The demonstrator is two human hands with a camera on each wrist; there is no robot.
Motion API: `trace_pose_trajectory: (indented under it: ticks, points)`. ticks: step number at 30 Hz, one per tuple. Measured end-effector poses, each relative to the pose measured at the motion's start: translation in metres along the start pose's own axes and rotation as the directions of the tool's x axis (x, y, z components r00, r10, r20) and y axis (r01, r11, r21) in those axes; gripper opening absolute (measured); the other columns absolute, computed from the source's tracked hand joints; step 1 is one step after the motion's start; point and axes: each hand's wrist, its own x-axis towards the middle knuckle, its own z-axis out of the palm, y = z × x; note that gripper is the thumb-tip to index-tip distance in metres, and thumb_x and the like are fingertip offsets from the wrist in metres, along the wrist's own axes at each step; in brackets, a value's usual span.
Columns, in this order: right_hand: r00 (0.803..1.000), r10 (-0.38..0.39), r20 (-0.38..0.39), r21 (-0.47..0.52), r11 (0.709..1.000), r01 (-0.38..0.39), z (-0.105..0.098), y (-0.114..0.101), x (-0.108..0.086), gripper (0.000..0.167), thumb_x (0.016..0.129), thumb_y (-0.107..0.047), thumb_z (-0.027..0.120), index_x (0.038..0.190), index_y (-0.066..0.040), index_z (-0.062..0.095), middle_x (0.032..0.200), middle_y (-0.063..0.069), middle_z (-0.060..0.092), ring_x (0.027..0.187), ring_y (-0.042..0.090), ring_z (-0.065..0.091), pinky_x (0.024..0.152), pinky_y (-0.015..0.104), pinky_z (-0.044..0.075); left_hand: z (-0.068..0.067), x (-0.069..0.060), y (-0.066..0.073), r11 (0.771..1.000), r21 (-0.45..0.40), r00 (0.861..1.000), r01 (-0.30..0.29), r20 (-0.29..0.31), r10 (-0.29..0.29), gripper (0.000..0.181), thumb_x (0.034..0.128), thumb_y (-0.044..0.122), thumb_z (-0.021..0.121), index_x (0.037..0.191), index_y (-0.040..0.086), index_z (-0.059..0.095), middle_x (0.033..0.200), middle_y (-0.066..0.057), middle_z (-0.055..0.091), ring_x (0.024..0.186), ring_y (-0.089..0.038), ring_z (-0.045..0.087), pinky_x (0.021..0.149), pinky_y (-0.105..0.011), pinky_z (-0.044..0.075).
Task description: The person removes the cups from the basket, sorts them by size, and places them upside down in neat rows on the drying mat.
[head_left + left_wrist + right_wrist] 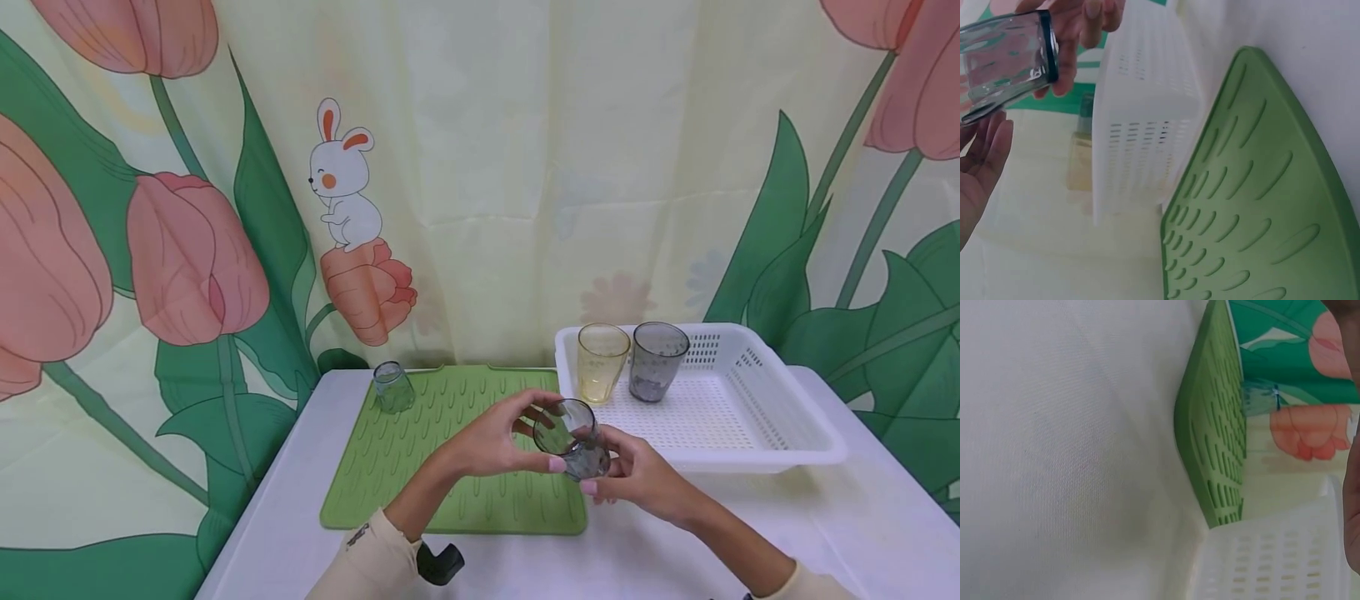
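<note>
A grey-tinted drinking glass (587,458) is held in the air by both hands, above the right edge of a green ridged drying mat (480,500). My left hand (498,437) grips it around the upper part, thumb on the near side. Lower down, my right hand (641,475) holds the glass between thumb and fingers. The left wrist view also has this glass (1007,56) between the two hands. Only part of the right hand (1352,500) shows at the edge of the right wrist view.
Another greyish glass (393,389) stands on the mat's far left corner. A white perforated basket (795,417) at the right contains a yellow glass (600,367) and a dark grey glass (656,367). Behind the white table (675,558) hangs a tulip-patterned curtain (480,167).
</note>
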Motion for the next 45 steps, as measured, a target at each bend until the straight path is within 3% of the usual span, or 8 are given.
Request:
trace_pose_trajectory:
  ticks: [6,12,17,20,25,30,36,45]
  points:
    - [0.999,-0.037,-0.012,0.010,0.999,0.037,-0.003,0.000,-0.002,0.049,0.091,0.003,0.065,0.135,-0.016,0.052,0.097,-0.002,0.070,0.074,0.010,0.069,0.062,0.029,0.056,0.000,-0.001,0.000,1.000,-0.015,1.000,0.015,-0.008,-0.015,0.072,0.0827,0.023,0.082,0.144,0.016,0.046,0.135,0.002,0.056,0.121,-0.027,0.059,0.098,-0.027,0.049]
    - [0.997,-0.053,-0.047,0.008,0.999,0.054,-0.005,-0.003,-0.003,0.048,0.090,0.004,0.066,0.134,-0.005,0.048,0.100,0.000,0.068,0.072,0.011,0.069,0.061,0.031,0.057,-0.001,-0.002,0.000,0.999,-0.029,1.000,0.013,-0.013,-0.013,0.072,0.0827,0.020,0.082,0.144,0.014,0.045,0.138,-0.005,0.055,0.120,-0.019,0.059,0.099,-0.027,0.049]
    - [0.997,-0.027,-0.078,-0.002,1.000,0.027,-0.006,-0.008,-0.004,0.052,0.090,0.002,0.067,0.137,0.001,0.044,0.103,0.001,0.068,0.073,0.012,0.068,0.063,0.030,0.057,-0.001,-0.005,-0.001,0.999,-0.040,1.000,0.019,-0.024,-0.020,0.073,0.0829,0.020,0.082,0.145,0.015,0.043,0.138,-0.004,0.054,0.116,-0.009,0.059,0.100,-0.027,0.050]
    - [0.995,-0.027,-0.091,-0.006,1.000,0.027,-0.006,-0.011,-0.005,0.053,0.091,0.002,0.067,0.138,0.004,0.043,0.104,0.001,0.068,0.074,0.010,0.066,0.064,0.030,0.057,-0.001,-0.006,-0.001,0.999,-0.049,0.999,0.018,-0.027,-0.020,0.073,0.0832,0.020,0.082,0.145,0.015,0.043,0.137,-0.005,0.054,0.115,-0.010,0.060,0.099,-0.028,0.050]
    - [0.994,-0.049,-0.099,-0.007,0.999,0.049,-0.006,-0.013,-0.006,0.052,0.090,0.003,0.067,0.138,-0.004,0.047,0.105,0.000,0.067,0.073,0.007,0.064,0.063,0.030,0.057,0.000,-0.006,0.000,0.999,-0.054,1.000,0.001,-0.026,-0.003,0.074,0.0833,0.019,0.082,0.146,0.014,0.042,0.138,-0.011,0.053,0.116,-0.017,0.060,0.099,-0.028,0.051]
    - [0.992,-0.059,-0.109,-0.019,0.998,0.057,-0.006,-0.014,-0.005,0.051,0.090,0.003,0.067,0.136,-0.014,0.051,0.106,0.003,0.066,0.073,0.007,0.064,0.062,0.029,0.057,0.000,-0.007,0.000,0.998,-0.056,1.000,-0.005,-0.027,0.003,0.074,0.0835,0.017,0.081,0.146,0.014,0.042,0.138,-0.010,0.054,0.114,-0.012,0.059,0.099,-0.028,0.051]
    - [0.991,-0.047,-0.128,-0.054,0.998,0.040,-0.007,-0.016,-0.006,0.051,0.090,0.001,0.068,0.137,-0.013,0.051,0.108,0.004,0.066,0.072,0.009,0.064,0.063,0.029,0.057,0.000,-0.007,-0.001,0.998,-0.059,1.000,0.001,-0.029,-0.003,0.074,0.0837,0.018,0.081,0.146,0.015,0.041,0.136,-0.006,0.054,0.113,-0.010,0.059,0.099,-0.029,0.051]
    - [0.987,-0.070,-0.143,-0.063,0.996,0.062,-0.007,-0.018,-0.008,0.051,0.090,0.003,0.068,0.137,-0.009,0.051,0.102,0.003,0.068,0.070,0.006,0.062,0.061,0.029,0.056,0.000,-0.007,-0.003,0.998,-0.070,1.000,-0.004,-0.019,0.003,0.075,0.0849,0.019,0.079,0.147,0.009,0.040,0.139,-0.012,0.053,0.116,-0.015,0.058,0.099,-0.029,0.051]
